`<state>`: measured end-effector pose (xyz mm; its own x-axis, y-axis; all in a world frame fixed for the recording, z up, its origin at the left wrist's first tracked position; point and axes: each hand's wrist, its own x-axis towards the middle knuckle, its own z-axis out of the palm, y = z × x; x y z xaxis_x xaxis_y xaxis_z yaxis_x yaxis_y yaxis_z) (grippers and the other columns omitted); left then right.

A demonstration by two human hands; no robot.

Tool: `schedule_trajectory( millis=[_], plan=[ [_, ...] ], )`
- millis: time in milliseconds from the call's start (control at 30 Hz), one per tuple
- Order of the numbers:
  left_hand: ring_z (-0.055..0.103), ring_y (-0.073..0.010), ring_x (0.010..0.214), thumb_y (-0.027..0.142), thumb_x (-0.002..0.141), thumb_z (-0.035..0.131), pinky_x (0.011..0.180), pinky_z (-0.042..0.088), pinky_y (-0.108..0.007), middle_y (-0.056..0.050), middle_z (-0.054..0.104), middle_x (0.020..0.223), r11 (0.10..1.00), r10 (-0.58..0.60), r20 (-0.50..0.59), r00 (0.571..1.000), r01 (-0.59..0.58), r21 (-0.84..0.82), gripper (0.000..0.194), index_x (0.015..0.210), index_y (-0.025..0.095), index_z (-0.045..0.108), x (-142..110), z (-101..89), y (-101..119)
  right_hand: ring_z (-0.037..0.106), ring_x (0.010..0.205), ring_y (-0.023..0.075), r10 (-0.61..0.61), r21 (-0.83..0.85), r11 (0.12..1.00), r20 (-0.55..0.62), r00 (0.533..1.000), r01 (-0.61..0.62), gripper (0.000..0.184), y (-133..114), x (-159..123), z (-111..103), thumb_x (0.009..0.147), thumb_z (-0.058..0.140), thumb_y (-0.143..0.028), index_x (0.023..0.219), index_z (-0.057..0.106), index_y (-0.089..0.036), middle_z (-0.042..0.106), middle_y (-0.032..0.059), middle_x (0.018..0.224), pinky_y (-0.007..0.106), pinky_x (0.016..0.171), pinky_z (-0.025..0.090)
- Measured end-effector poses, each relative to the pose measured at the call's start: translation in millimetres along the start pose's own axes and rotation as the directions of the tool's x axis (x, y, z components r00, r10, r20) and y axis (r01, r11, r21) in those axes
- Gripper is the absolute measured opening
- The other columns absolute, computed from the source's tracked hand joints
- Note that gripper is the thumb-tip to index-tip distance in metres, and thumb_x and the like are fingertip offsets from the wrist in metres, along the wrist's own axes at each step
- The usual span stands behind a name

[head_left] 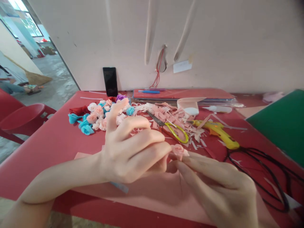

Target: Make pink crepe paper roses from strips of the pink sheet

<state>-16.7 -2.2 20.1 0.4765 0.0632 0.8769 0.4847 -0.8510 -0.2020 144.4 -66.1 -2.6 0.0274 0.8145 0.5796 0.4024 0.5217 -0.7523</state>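
Note:
A small pink paper flower (178, 150) is pinched between my two hands, above a pink paper sheet (152, 196) on the red table. My left hand (135, 145) grips the flower's left side with bent fingers, its index finger pointing up. From the right, the thumb and forefinger of my right hand (218, 183) close on the flower's base. Behind the hands lie yellow-handled scissors (177, 130), partly over a heap of pink paper scraps (163, 111). A yellow glue gun (219, 133) rests to the right with its orange light showing.
Several finished paper flowers (97, 115) in pink, blue, red and purple are piled at the back left. A black phone (110, 81) leans on the wall. The black cable (268, 167) loops at the right, near a green board (282, 123). A glue bottle (218, 109) lies behind.

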Motion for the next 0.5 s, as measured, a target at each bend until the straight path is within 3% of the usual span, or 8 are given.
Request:
schedule_trajectory(
  millis=[233, 500],
  plan=[
    [0.058, -0.0135, 0.062, 0.019, 0.071, 0.066, 0.097, 0.044, -0.046, 0.005, 0.064, 0.059, 1.000, 0.024, -0.011, 1.000, -0.024, -0.020, 0.003, 0.071, 0.020, 0.064, 1.4, -1.1, -0.3, 0.063, 0.046, 0.0076, 0.015, 0.062, 0.998, 0.003, 1.000, -0.015, 0.040, -2.8, 3.6, 2.9, 0.072, 0.057, -0.001, 0.076, 0.071, -0.038, 0.071, -0.0110, 0.062, 0.013, 0.047, 0.053],
    [0.058, -0.0137, 0.064, 0.019, 0.075, 0.063, 0.094, 0.047, -0.046, 0.006, 0.068, 0.063, 0.996, 0.082, 0.014, 0.997, -0.082, -0.021, 0.006, 0.077, 0.023, 0.068, -2.2, -4.8, -0.6, 0.063, 0.042, 0.0093, -0.048, 0.063, 0.997, -0.026, 0.999, 0.049, 0.041, -0.5, 3.1, 1.5, 0.070, 0.056, 0.001, 0.079, 0.072, -0.036, 0.073, -0.0085, 0.064, 0.015, 0.045, 0.054]
  ],
)
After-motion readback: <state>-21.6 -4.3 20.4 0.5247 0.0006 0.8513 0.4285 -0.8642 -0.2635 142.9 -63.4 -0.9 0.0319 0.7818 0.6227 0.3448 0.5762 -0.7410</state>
